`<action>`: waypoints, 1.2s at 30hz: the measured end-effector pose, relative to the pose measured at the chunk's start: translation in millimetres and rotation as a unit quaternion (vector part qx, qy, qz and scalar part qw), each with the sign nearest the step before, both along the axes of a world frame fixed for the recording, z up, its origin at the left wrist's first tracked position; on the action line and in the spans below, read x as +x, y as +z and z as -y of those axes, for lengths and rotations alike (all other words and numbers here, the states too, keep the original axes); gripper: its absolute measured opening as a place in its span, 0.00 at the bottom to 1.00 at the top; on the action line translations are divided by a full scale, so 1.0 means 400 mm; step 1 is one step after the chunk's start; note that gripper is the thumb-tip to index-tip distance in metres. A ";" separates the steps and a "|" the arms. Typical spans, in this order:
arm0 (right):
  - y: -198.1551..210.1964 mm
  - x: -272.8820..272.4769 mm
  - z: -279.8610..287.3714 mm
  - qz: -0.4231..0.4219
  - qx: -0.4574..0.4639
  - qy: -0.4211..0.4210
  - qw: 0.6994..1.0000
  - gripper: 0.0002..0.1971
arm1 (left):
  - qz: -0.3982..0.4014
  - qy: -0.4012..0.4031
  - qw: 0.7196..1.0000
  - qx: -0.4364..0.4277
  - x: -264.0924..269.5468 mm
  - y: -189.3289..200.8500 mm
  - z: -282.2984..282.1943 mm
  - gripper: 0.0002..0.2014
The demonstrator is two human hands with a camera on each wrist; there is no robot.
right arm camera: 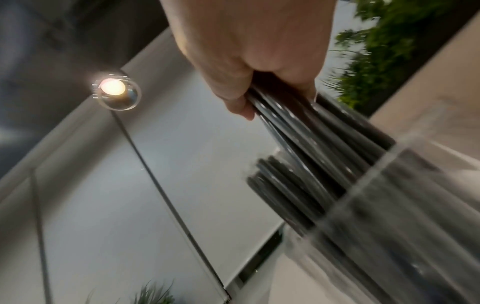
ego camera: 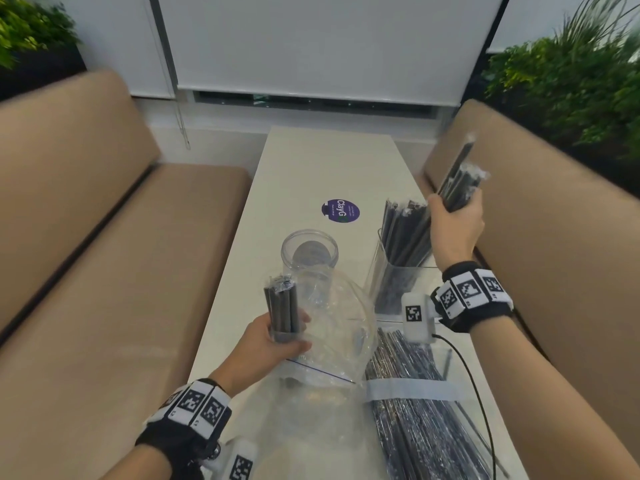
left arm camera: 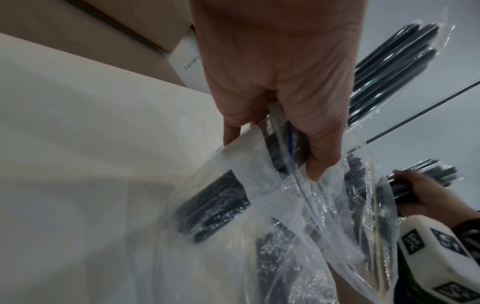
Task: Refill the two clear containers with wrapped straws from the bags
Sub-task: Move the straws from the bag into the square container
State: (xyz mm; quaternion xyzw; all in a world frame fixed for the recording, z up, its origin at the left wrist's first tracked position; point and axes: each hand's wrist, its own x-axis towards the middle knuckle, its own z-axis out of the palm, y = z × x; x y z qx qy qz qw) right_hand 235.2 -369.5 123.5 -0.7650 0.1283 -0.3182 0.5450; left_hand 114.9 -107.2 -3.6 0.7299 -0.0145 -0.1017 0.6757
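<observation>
My left hand (ego camera: 277, 336) grips a short bundle of thick dark wrapped straws (ego camera: 282, 306) upright at the mouth of a clear zip bag (ego camera: 332, 341), just in front of a round clear container (ego camera: 309, 252). Seen from the left wrist, the hand (left arm camera: 280, 102) holds the straws (left arm camera: 389, 67) together with the bag's edge (left arm camera: 293, 164). My right hand (ego camera: 455, 223) grips a bundle of long dark wrapped straws (ego camera: 459, 178) above a square clear container (ego camera: 398, 271) partly filled with straws. The right wrist view shows the hand (right arm camera: 254, 51), its bundle (right arm camera: 311, 127) and the container's rim (right arm camera: 389, 185).
A second bag of thin dark straws (ego camera: 415, 393) lies at the near right of the white table (ego camera: 304, 168). A purple sticker (ego camera: 340, 210) sits mid-table. Tan benches (ego camera: 86, 237) flank the table, with plants (ego camera: 571, 81) behind.
</observation>
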 end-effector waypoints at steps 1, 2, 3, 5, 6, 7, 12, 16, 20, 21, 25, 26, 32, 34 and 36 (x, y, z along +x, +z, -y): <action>-0.021 0.001 0.010 -0.030 -0.003 -0.002 1.000 0.15 | -0.001 0.001 1.000 0.000 0.000 -0.001 0.000 0.14; -0.035 0.000 0.016 -0.053 -0.014 -0.003 0.998 0.16 | -0.003 0.002 1.000 -0.001 0.002 -0.003 -0.001 0.14; -0.042 -0.001 0.018 -0.069 -0.034 -0.003 0.997 0.18 | -0.005 0.003 1.000 -0.003 0.002 -0.005 -0.002 0.14; -0.031 -0.005 0.018 -0.090 -0.091 0.000 0.992 0.28 | -0.008 0.003 1.000 -0.006 0.002 -0.005 -0.003 0.14; -0.019 -0.006 0.018 -0.092 -0.112 0.005 0.989 0.33 | -0.009 0.004 1.000 -0.006 0.003 -0.006 -0.003 0.14; -0.008 -0.003 0.020 -0.084 -0.123 0.013 0.989 0.37 | -0.009 0.005 1.000 -0.005 0.004 -0.005 -0.003 0.14; 0.042 -0.002 0.033 -0.086 -0.205 0.018 0.975 0.44 | -0.009 0.002 1.000 -0.005 0.003 0.003 0.004 0.14; 0.079 -0.077 -0.016 0.040 -0.278 -0.010 0.960 0.31 | -0.008 0.001 1.000 0.006 -0.002 0.007 0.007 0.15; 0.005 -0.208 -0.154 -0.040 -0.118 0.318 0.940 0.35 | -0.007 -0.007 1.000 0.012 0.001 0.002 0.007 0.14; -0.032 -0.238 -0.193 -0.107 -0.096 0.388 0.910 0.40 | -0.005 -0.006 1.000 0.021 0.004 0.004 0.012 0.13; -0.172 -0.297 -0.317 -0.216 -0.103 0.438 0.866 0.24 | 0.016 -0.005 0.996 0.092 0.001 0.020 0.041 0.10; -0.178 -0.296 -0.327 -0.204 -0.084 0.412 0.884 0.15 | 0.022 0.001 0.996 0.092 -0.002 0.022 0.041 0.13; 0.012 -0.229 -0.227 -0.041 0.030 0.316 0.947 0.06 | 0.030 -0.047 0.993 0.104 -0.012 0.064 0.021 0.15; 0.131 -0.216 -0.158 0.051 0.049 0.281 0.957 0.03 | 0.029 -0.043 0.993 0.107 -0.008 0.075 0.021 0.14; 0.236 -0.193 -0.067 0.137 0.083 0.249 0.955 0.04 | 0.022 -0.026 0.995 0.094 -0.006 0.085 0.020 0.13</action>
